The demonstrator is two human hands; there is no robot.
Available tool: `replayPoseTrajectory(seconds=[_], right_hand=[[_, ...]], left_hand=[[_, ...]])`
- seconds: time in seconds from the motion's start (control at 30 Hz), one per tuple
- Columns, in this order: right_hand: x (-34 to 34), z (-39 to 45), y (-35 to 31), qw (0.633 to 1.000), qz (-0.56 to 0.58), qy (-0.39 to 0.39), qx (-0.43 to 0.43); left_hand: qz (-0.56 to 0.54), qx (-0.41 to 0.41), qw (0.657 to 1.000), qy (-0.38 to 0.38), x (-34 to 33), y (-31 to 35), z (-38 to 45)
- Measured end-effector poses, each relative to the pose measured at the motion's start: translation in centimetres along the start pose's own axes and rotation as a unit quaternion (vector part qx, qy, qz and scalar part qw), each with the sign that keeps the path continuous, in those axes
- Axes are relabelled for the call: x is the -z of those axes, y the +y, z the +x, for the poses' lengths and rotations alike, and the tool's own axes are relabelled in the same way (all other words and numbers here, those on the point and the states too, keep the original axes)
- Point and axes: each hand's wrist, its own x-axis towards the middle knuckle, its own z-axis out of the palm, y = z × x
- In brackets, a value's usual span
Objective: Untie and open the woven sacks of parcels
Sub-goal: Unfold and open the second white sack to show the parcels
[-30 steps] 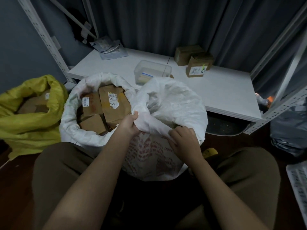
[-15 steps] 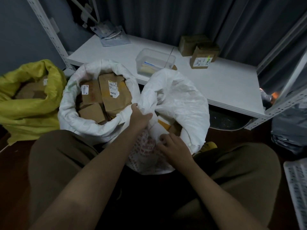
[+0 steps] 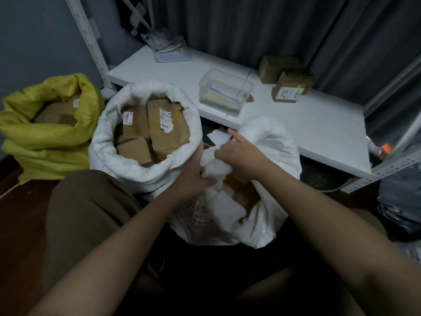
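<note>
Gripping the white sack (image 3: pixel 268 142) rim, the left hand (image 3: pixel 193 176) and right hand (image 3: pixel 241 156) both clutch bunched cloth.

This looks like a parcel sorting or storage room. Woven sacks (image 3: pixel 145 133) full of labelled cardboard parcels (image 3: pixel 167 126) stand beside a white slotted-steel shelf (image 3: pixel 296 124) holding more boxes (image 3: pixel 289 87).

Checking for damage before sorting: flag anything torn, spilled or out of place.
Nothing stands out. The yellow sack and left white sack stand open with boxes inside; both hands, left hand and right hand, grip the right white sack rim.
</note>
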Motion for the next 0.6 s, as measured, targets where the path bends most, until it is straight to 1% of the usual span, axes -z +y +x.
replayPoseTrajectory(seconds=[0.07, 0.1, 0.13, 0.17, 0.23, 0.3, 0.33, 0.37, 0.43, 0.47, 0.5, 0.53, 0.57, 0.6], right_hand=[[0.9, 1.5, -0.5, 0.989, 0.044, -0.135, -0.03], [1.1, 2.4, -0.9, 0.981, 0.061, -0.176, -0.05], [1.2, 3.4, -1.3, 0.974, 0.095, -0.198, -0.063], [1.2, 4.2, -1.8, 0.964, 0.135, -0.216, -0.075], [1.2, 5.0, -2.1, 0.942, 0.21, -0.245, -0.09], [1.5, 4.2, -0.9, 0.936, 0.246, -0.233, -0.092], [1.8, 3.3, -0.1, 0.945, 0.23, -0.215, -0.088], [1.9, 2.3, 0.8, 0.958, 0.193, -0.195, -0.082], [1.8, 0.7, 1.7, 0.982, 0.106, -0.147, -0.059], [1.8, 0.3, 1.5, 0.986, 0.084, -0.135, -0.056], [1.7, 0.3, 1.1, 0.983, 0.088, -0.146, -0.065], [1.5, 0.5, 0.6, 0.974, 0.111, -0.179, -0.08], [1.1, 1.1, 0.4, 0.959, 0.147, -0.221, -0.096], [0.7, 1.9, 0.3, 0.943, 0.187, -0.254, -0.105]], left_hand=[[0.115, 0.021, 0.993, -0.002, 0.4, 0.7, -0.3], [0.173, 0.014, 0.985, 0.017, 0.2, 1.0, -0.4], [0.201, -0.004, 0.979, 0.041, -0.2, 1.2, -0.5], [0.194, -0.02, 0.979, 0.062, -0.6, 1.4, -0.6], [0.129, -0.026, 0.988, 0.084, -1.1, 1.4, -0.4], [0.036, -0.024, 0.996, 0.078, -0.6, 0.9, -0.1], [-0.007, -0.027, 0.997, 0.066, 0.0, 0.5, 0.0], [-0.049, -0.029, 0.997, 0.05, 0.7, -0.3, 0.2], [-0.125, 0.002, 0.992, -0.005, 2.2, -1.7, 0.4], [-0.119, 0.02, 0.992, -0.041, 2.6, -1.9, 0.3], [-0.052, 0.025, 0.997, -0.059, 2.5, -1.8, 0.1], [0.063, 0.014, 0.997, -0.048, 1.9, -1.6, 0.0], [0.165, -0.012, 0.986, -0.005, 1.1, -1.3, 0.0], [0.225, -0.045, 0.973, 0.033, 0.2, -0.9, -0.2]])
